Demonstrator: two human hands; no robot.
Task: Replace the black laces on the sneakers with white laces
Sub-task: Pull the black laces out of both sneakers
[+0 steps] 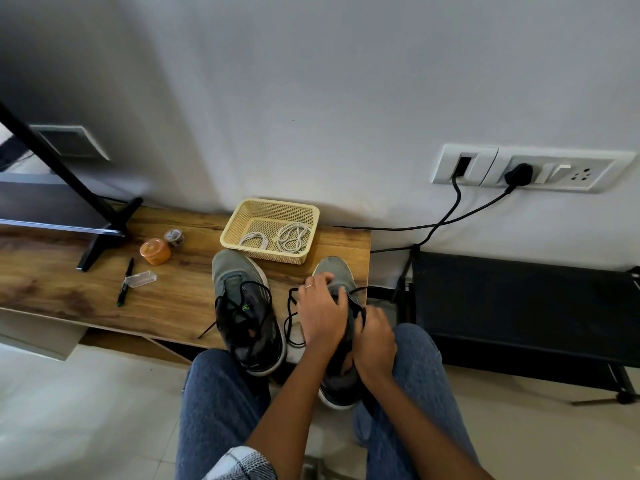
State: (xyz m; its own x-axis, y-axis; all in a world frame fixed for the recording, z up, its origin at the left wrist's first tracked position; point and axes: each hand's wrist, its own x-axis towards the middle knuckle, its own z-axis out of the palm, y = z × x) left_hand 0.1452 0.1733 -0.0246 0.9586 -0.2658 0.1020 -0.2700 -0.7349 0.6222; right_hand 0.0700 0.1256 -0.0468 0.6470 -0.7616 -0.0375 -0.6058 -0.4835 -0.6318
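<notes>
**Both hands on right sneaker, black lace part-loosened**

Left hand [320,311] lies over the tongue of the right sneaker [337,271], fingers curled round its black lace [290,315]. Right hand [374,336] grips the same sneaker at the collar; what its fingertips pinch cannot be told. Loops of the lace hang off the shoe's left side. Left sneaker [242,306] stands just beside, black-laced, untouched. Both shoes rest on the shelf [69,278], heels overhanging. Behind them, a basket [242,216] holds two white laces [293,237].
</notes>
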